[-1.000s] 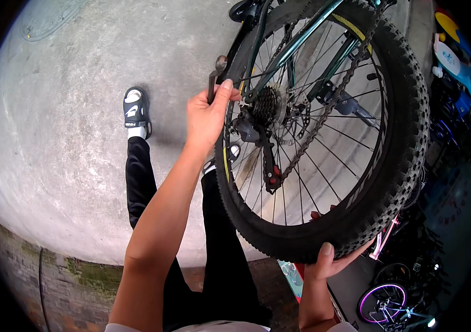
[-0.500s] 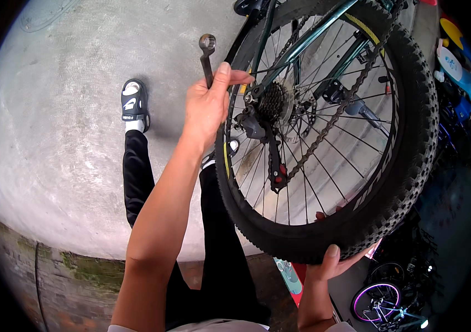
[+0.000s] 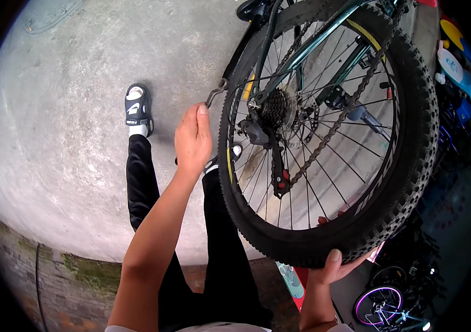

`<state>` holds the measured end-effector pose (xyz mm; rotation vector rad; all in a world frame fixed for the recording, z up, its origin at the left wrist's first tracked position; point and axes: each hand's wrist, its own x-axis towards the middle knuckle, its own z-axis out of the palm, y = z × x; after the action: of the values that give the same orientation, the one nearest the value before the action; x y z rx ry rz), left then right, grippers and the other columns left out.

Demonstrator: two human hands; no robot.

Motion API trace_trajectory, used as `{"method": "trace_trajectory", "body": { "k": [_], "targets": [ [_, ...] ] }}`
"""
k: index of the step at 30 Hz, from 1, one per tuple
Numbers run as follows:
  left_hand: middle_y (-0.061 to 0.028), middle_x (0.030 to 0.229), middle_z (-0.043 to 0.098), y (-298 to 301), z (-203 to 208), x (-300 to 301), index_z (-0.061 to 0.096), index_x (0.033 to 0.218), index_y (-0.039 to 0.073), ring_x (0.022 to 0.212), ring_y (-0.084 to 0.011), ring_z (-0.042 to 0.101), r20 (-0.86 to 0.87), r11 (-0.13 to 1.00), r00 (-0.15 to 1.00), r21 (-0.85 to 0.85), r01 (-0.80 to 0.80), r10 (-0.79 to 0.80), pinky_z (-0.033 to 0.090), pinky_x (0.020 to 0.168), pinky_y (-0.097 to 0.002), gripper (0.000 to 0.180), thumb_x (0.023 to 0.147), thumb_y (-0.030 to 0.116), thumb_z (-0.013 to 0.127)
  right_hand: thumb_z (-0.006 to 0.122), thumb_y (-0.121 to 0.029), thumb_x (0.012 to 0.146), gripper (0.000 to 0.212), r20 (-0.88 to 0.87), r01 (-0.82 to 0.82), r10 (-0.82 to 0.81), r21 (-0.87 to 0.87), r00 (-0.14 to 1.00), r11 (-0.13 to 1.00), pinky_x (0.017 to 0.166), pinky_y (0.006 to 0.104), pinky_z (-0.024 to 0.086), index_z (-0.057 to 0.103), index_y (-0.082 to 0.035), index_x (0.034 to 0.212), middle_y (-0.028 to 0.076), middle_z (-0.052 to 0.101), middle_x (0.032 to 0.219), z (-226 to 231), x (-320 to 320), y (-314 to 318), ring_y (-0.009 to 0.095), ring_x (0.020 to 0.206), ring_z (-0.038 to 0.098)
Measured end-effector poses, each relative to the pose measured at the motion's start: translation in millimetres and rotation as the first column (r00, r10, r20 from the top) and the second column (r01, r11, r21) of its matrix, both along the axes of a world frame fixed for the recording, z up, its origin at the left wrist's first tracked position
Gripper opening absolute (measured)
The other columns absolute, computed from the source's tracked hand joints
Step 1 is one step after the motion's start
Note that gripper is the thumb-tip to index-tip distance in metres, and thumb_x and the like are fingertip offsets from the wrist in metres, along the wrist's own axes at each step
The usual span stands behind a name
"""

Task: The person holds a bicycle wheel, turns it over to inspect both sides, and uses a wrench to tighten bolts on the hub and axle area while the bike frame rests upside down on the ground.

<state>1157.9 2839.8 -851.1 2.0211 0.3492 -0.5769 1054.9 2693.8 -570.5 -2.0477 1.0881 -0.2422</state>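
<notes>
My left hand [image 3: 193,141] is closed around a dark metal ring wrench [image 3: 216,92], whose ring end sticks up past the thumb near the tyre's left edge. At the lower right, my right hand [image 3: 329,271] grips the knobby black tyre [image 3: 279,247] of a bicycle's rear wheel. Its thumb lies outside the tyre, and fingertips show through between the spokes. Left of the hub are the rear derailleur [image 3: 256,133] and the sprocket cassette [image 3: 275,109]. A chain [image 3: 325,143] runs diagonally across the wheel. The green bicycle frame [image 3: 319,34] reaches up toward the top edge.
Grey concrete floor [image 3: 80,144] spreads out on the left, with my sandalled foot [image 3: 138,108] on it. A brick strip [image 3: 75,293] borders it below. Blue and yellow toy-like items [image 3: 459,66] stand at the far right. A small bicycle with a purple-rimmed wheel [image 3: 378,305] is lower right.
My left hand has drawn back down and slightly left, away from the wheel's axle, and the wrench now leans right. My right hand keeps its hold on the tyre.
</notes>
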Motion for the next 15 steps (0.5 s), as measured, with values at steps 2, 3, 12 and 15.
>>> {"method": "trace_trajectory", "body": {
  "k": [2, 3, 12, 15],
  "targets": [
    [-0.0118, 0.081, 0.062, 0, 6, -14, 0.063, 0.113, -0.003, 0.072, -0.0214, 0.060, -0.043, 0.992, 0.998, -0.117, 0.042, -0.047, 0.048, 0.072, -0.0354, 0.038, 0.107, 0.030, 0.046, 0.074, -0.038, 0.086, 0.114, 0.019, 0.010, -0.010, 0.003, 1.000, 1.000, 0.089, 0.0578, 0.058, -0.012, -0.017, 0.158, 0.028, 0.029, 0.150, 0, 2, 3, 0.039, 0.126, 0.050],
    [-0.0091, 0.080, 0.063, -1, 9, -16, 0.060, 0.113, -0.001, 0.069, -0.0176, 0.058, -0.119, 0.981, 0.991, -0.192, 0.033, -0.057, 0.047, 0.068, -0.0322, 0.030, 0.106, 0.026, 0.048, 0.074, -0.038, 0.086, 0.114, 0.017, 0.005, -0.005, 0.004, 1.000, 1.000, 0.089, 0.0578, 0.058, -0.012, -0.017, 0.158, 0.028, 0.029, 0.150, -1, 4, 3, 0.039, 0.126, 0.050],
    [-0.0052, 0.079, 0.063, -14, 15, -22, 0.051, 0.107, 0.004, 0.062, -0.0095, 0.052, -0.495, 0.848, 0.869, -0.453, -0.274, 0.016, 0.043, 0.058, -0.0267, 0.016, 0.104, 0.019, 0.053, 0.067, -0.040, 0.087, 0.096, -0.008, -0.025, 0.024, -0.074, 1.000, 0.997, 0.083, 0.0513, 0.061, 0.009, -0.003, 0.155, 0.029, 0.042, 0.139, -1, 18, 4, 0.038, 0.117, 0.057],
    [-0.0062, 0.079, 0.063, -8, 9, -12, 0.052, 0.107, 0.005, 0.062, -0.0104, 0.054, -0.667, 0.774, 0.740, -0.512, -0.372, -0.085, 0.044, 0.058, -0.0262, 0.021, 0.105, 0.025, 0.052, 0.067, -0.041, 0.087, 0.097, -0.020, -0.034, 0.032, -0.070, 0.999, 0.997, 0.083, 0.0510, 0.061, 0.010, -0.002, 0.154, 0.029, 0.042, 0.139, -1, 19, 1, 0.038, 0.117, 0.057]
  ]
}}
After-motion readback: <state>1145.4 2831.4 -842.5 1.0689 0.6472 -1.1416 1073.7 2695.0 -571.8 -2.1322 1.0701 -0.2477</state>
